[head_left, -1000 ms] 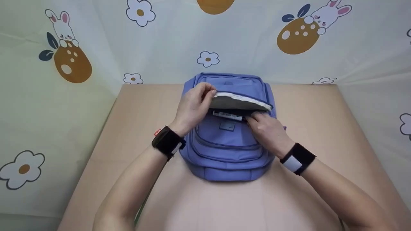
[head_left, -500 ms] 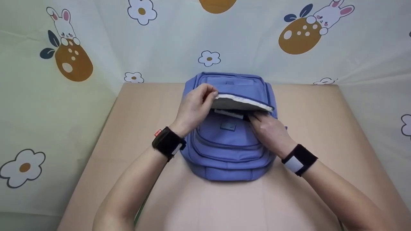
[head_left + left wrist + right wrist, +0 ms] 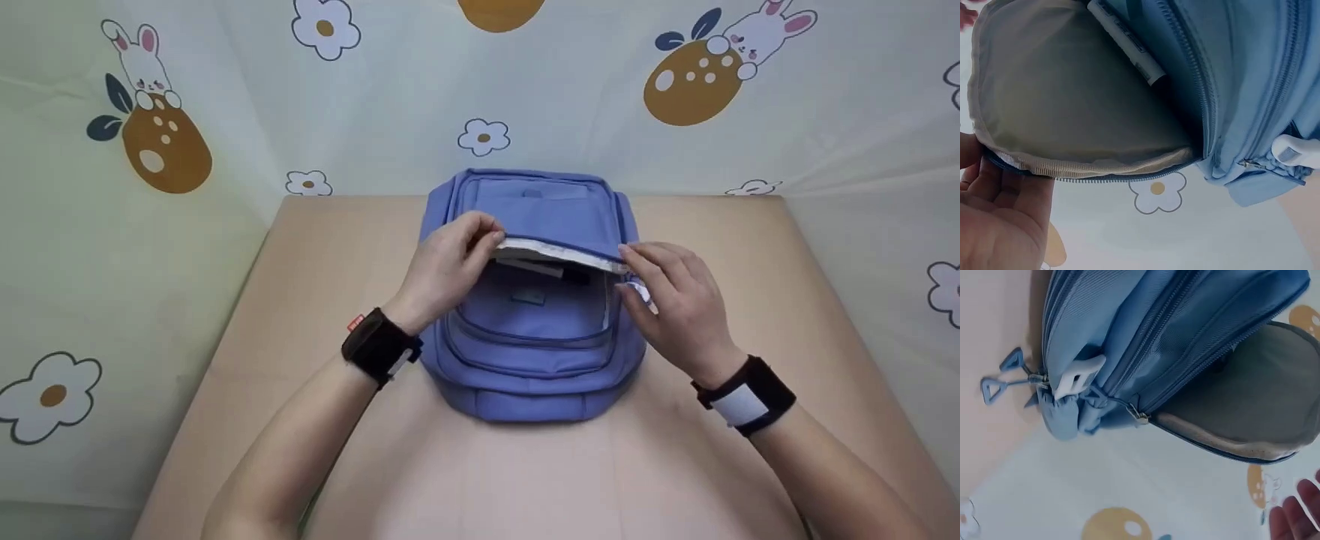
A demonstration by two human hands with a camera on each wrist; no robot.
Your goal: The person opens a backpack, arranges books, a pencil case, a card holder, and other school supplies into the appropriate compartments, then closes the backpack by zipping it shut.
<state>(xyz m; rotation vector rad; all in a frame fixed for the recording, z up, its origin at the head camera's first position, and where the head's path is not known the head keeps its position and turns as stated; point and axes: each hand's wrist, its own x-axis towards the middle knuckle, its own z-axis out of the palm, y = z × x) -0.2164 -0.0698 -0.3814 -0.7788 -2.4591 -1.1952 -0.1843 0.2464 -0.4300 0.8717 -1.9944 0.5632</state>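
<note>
A blue backpack (image 3: 540, 386) lies with its front pocket unzipped and the flap (image 3: 559, 247) raised, its pale lining exposed. My left hand (image 3: 454, 259) pinches the flap's edge at the left corner; the left wrist view shows the thumb and fingers on the zipper edge. Inside the pocket rests a white marker (image 3: 1126, 42) with a dark cap, partly under the flap in the head view. My right hand (image 3: 682, 307) is beside the flap's right corner, thumb and fingers spread apart. In the right wrist view its fingers (image 3: 1294, 520) are clear of the flap and hold nothing.
Blue zipper pulls (image 3: 1002, 377) and a white plastic piece (image 3: 1080, 377) are on the bag's side. The bag lies on a beige tabletop (image 3: 337, 450), against a pale cloth backdrop (image 3: 390, 90) printed with rabbits and flowers.
My right hand has come out of the pocket and moved right to the flap's corner, leaving the marker inside. The left hand has lowered the flap a little.
</note>
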